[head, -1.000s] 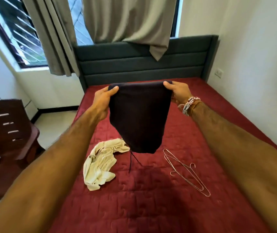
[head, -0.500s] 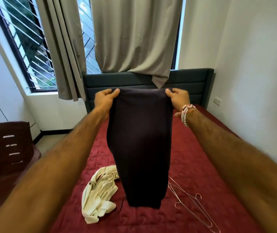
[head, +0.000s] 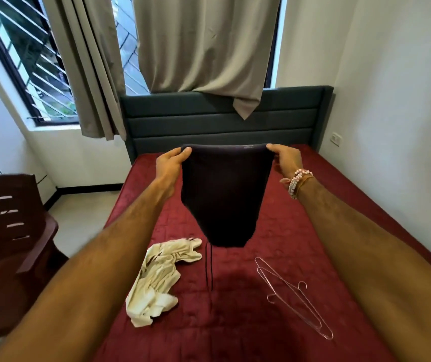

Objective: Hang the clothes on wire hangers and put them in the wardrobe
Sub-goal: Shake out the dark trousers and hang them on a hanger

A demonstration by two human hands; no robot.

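Here both hands hold one dark garment [head: 224, 197] up in the air over the bed [head: 326, 231]. The left hand [head: 171, 167] pinches one top corner and the right hand [head: 287, 160] pinches the other. The fingers [head: 185, 152] are curled onto the cloth, thumbs on the near side, and the top edge is stretched flat between them. The cloth hangs free and narrows towards its lower end. Two thin cords [head: 209, 267] dangle below it, just above the bedcover.

A cream garment [head: 160, 278] lies crumpled on the bed, below and left of the dark one. The wire hangers [head: 295, 296] lie in a loose stack on the right, well apart from both hands and untouched. No wardrobe can be told for certain in this view.

The step in hand looks like spreading out the first piece before it goes on a hanger. Next, one hand will probably have to let go and fetch a single hanger from the stack. The wires overlap, so two may lift together. The other hand must then carry the garment alone without letting it bunch.
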